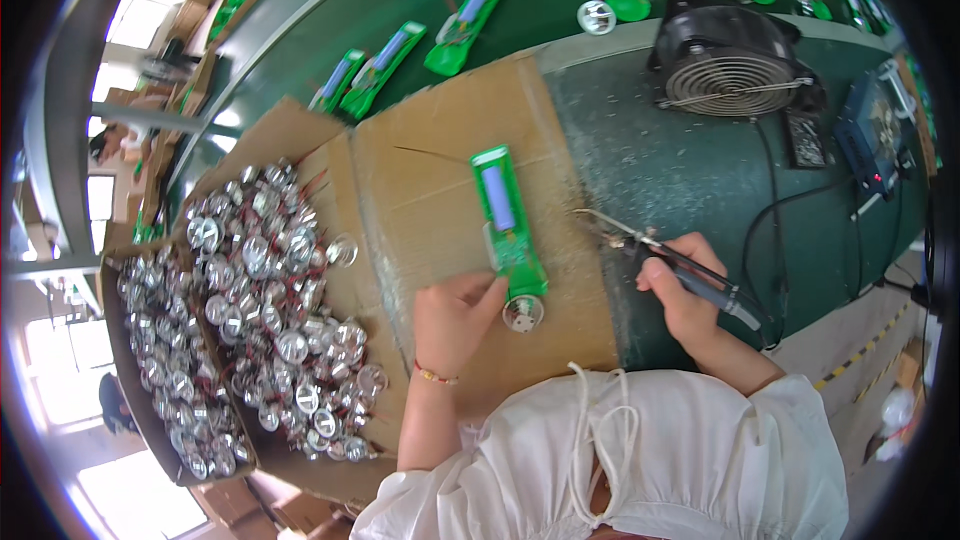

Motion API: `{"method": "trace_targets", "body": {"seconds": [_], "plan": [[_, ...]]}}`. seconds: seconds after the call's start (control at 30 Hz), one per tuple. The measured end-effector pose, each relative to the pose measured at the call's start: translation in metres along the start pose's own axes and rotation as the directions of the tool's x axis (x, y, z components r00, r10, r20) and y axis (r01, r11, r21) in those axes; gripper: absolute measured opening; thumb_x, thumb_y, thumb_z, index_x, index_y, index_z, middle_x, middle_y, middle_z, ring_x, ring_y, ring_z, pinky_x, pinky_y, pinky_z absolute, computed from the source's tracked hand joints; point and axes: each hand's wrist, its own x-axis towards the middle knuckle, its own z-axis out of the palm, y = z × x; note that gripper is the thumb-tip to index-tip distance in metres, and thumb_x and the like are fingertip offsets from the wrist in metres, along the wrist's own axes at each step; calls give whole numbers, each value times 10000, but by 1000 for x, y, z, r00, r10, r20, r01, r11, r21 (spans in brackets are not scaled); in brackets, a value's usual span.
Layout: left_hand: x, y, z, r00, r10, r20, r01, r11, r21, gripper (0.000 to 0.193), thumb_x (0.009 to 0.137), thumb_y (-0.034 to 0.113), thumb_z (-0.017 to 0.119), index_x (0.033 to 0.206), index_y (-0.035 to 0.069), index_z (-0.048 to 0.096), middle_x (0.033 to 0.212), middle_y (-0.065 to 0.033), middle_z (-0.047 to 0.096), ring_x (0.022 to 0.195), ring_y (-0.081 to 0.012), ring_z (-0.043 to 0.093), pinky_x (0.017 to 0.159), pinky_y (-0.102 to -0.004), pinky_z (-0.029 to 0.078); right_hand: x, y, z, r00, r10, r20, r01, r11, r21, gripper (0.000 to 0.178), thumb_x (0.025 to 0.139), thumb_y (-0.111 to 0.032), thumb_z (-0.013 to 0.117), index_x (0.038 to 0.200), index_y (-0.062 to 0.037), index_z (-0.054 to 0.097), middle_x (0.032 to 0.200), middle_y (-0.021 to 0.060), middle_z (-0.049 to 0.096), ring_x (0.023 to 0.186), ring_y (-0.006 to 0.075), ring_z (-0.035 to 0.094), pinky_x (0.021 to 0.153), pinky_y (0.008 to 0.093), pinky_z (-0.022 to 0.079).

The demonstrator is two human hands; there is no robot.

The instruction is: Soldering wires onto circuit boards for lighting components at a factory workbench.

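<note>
A green plastic torch housing (540,265) lies on brown cardboard in front of me, with a pale purple battery cell (498,198) and a small circuit board in it. At its near end rests a round clear-and-silver lamp reflector (523,313). My left hand (455,315) is closed at the near end of the housing, thumb and fingertips pinched against its left edge. What they pinch is hidden. In my right hand (683,285) is a soldering iron (725,295) with a grey and black handle. Its thin metal tip points left, apart from the housing.
Open cardboard boxes (250,410) to the left hold many silver reflectors with red wires. A black fan with a round grille (735,85) and a blue soldering station (868,135) stand at the far right, with a black cable (750,230). More green housings (465,28) lie along the far side.
</note>
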Motion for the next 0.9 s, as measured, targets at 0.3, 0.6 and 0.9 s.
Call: {"method": "trace_targets", "body": {"seconds": [0.3, 0.6, 0.9], "plan": [[181, 61, 25, 978, 208, 1, -208, 977, 47, 249, 749, 221, 562, 652, -1, 622, 518, -112, 576, 483, -204, 587, 530, -305, 471, 9, 11, -4, 996, 62, -58, -61, 998, 9, 128, 770, -61, 635, 806, -17, 521, 669, 37, 592, 592, 65, 555, 528, 203, 442], [258, 10, -4, 904, 422, -67, -378, 863, 334, 499, 623, 223, 661, 1096, 133, 534, 1056, -155, 540, 964, -313, 530, 820, -374, 442, 9, 8, 1, 996, 87, -26, -88, 996, -23, 135, 767, -57, 637, 809, -8, 519, 677, 49, 591, 594, 78, 567, 535, 217, 457], [55, 8, 1, 934, 343, -104, -316, 925, 212, 492, 669, 244, 685, 1096, 81, 503, 1004, -162, 504, 839, -317, 548, 721, -383, 476, 10, 8, -2, 998, -6, -58, 0, 993, -115, 109, 808, -59, 575, 828, -2, 485, 646, 69, 567, 572, 105, 549, 557, 231, 454]]}}
